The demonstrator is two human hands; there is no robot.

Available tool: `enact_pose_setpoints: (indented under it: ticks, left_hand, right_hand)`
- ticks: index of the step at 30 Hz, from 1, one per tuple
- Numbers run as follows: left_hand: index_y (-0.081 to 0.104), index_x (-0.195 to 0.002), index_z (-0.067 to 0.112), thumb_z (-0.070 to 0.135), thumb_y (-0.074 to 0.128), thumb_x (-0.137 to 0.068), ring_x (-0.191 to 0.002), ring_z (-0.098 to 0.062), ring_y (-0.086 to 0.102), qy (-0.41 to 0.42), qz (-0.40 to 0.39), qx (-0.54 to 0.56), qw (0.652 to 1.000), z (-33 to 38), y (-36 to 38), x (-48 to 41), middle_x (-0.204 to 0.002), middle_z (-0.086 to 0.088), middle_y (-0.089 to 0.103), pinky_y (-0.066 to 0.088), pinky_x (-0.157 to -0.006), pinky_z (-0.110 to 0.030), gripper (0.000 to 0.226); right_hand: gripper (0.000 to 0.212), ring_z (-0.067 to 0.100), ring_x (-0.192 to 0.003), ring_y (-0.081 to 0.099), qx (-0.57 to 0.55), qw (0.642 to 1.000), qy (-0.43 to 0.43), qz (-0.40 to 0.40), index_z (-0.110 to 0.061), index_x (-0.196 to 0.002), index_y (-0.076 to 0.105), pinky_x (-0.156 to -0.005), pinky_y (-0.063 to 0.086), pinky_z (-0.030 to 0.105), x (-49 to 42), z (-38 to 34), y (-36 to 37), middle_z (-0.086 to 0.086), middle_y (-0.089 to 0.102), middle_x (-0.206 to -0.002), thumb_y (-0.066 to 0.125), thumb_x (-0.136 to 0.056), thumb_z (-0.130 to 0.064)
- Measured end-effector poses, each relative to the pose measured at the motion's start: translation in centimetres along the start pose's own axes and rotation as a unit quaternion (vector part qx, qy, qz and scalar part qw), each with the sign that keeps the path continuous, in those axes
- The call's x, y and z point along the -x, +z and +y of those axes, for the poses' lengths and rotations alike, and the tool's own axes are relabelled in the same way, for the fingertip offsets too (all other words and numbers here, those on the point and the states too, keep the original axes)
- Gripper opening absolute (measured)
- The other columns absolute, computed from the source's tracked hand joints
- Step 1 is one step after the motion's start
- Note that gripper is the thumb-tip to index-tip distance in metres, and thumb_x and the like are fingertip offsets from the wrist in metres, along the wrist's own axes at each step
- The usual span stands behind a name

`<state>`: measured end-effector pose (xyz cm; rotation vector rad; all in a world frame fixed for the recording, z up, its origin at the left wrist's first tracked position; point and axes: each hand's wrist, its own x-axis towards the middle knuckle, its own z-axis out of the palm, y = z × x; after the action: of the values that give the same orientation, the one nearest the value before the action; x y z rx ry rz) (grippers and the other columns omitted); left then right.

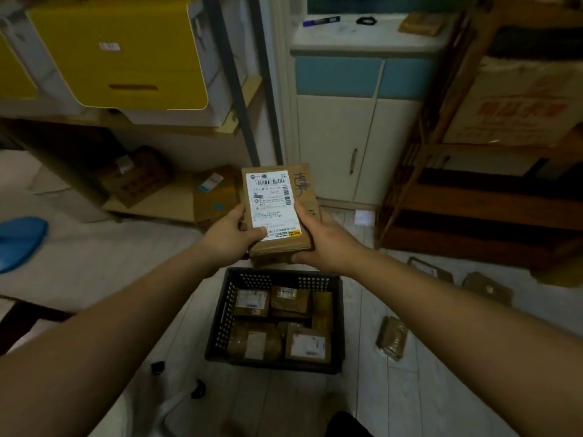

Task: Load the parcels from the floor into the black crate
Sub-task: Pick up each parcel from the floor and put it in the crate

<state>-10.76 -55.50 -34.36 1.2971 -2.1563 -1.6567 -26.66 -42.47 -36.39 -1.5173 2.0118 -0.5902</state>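
Low on the pale plank floor, just ahead of the person, sits the black crate, a rectangular plastic tub with perforated walls. It holds several flat cardboard parcels, brown with white labels, some glossy with tape. Above its far rim both hands hold a slim rectangular cardboard box bearing a white barcode label and black handwriting. The left hand grips its left edge with the thumb on the label. The right hand curls round its right edge and lower corner. To the right, three tape-wrapped brown parcels lie on the floor, apart from the crate. Beyond stands a smooth white cabinet with a blue band, beside a wooden rack.
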Motion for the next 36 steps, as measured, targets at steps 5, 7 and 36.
enact_pose_setpoints:
  ticks: [5,7,36]
  left_hand:
    - [0.038,-0.138,0.025,0.016,0.063,-0.085,-0.115,-0.022,0.056,0.014,-0.066,-0.039,0.997,-2.6,0.1,-5.2,-0.131,-0.003,0.056,0.047,-0.097,-0.046,0.059]
    - [0.038,-0.138,0.024,0.013,0.063,-0.085,-0.114,-0.019,0.056,0.018,-0.100,-0.053,0.993,-4.9,0.4,-7.6,-0.132,-0.001,0.055,0.048,-0.095,-0.037,0.059]
    - [0.000,-0.132,0.059,-0.002,0.067,-0.076,-0.114,-0.018,0.053,0.010,-0.135,-0.065,0.989,-47.0,29.3,-28.3,-0.138,0.006,0.043,0.043,-0.051,0.000,0.106]
  right_hand:
    - [0.103,0.029,-0.135,0.026,0.013,0.995,0.070,0.066,-0.037,-0.148,-0.006,-0.103,0.026,0.025,-1.4,1.8,4.4,0.001,-0.003,-0.152,0.070,-0.079,-0.033]
    - [0.100,0.027,-0.133,0.029,-0.009,0.991,0.106,0.081,-0.038,-0.148,-0.006,-0.102,0.030,0.025,-2.0,2.9,7.5,-0.003,-0.001,-0.149,0.069,-0.081,-0.033]
    - [0.081,0.031,-0.141,-0.014,0.200,0.948,0.246,-0.015,-0.031,-0.149,0.005,-0.112,-0.008,0.047,-8.4,40.0,42.3,0.012,0.007,-0.155,0.055,-0.087,-0.046]
